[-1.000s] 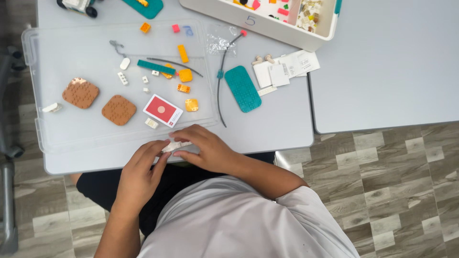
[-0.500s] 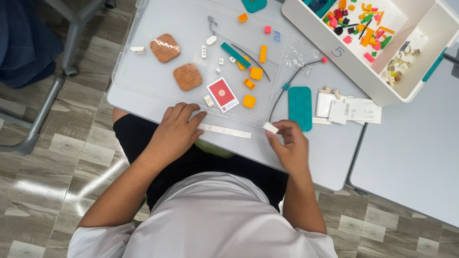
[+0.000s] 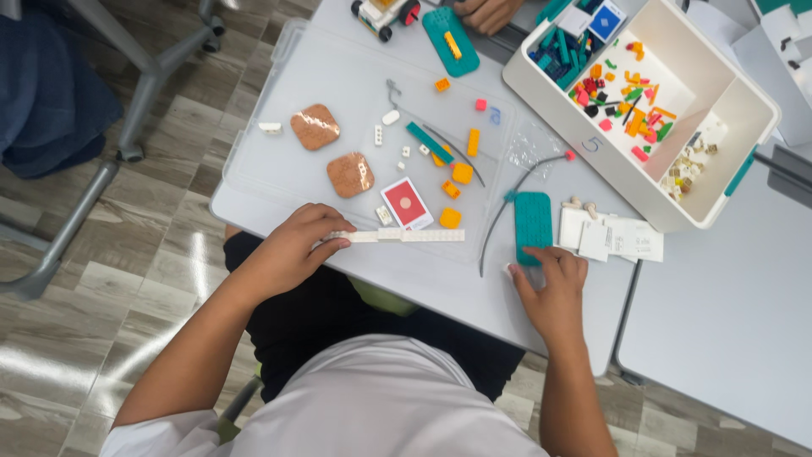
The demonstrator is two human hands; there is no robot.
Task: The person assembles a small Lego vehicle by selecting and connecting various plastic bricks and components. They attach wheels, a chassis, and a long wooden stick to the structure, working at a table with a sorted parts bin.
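My left hand (image 3: 292, 248) pins the left end of a long white brick strip (image 3: 406, 236) lying flat on a clear plastic tray lid (image 3: 279, 127). My right hand (image 3: 550, 283) rests on the near end of a teal rectangular plate (image 3: 533, 226) on the grey table (image 3: 440, 288), with a small white piece at its fingers. Around the strip lie a red square tile (image 3: 406, 203), orange bricks (image 3: 461, 173), two brown rounded tiles (image 3: 350, 174) and small white pieces.
A white bin (image 3: 727, 93) of mixed coloured bricks stands at the back right. White paper cards (image 3: 609, 237) lie beside the teal plate. Another person's hand (image 3: 486, 12) and a second teal plate (image 3: 448, 41) are at the far edge. A chair base (image 3: 127, 127) stands left.
My hands have parted: the left laid the white strip on the tray lid, the right moved right to the teal plate. The camera view shifted and tilted.
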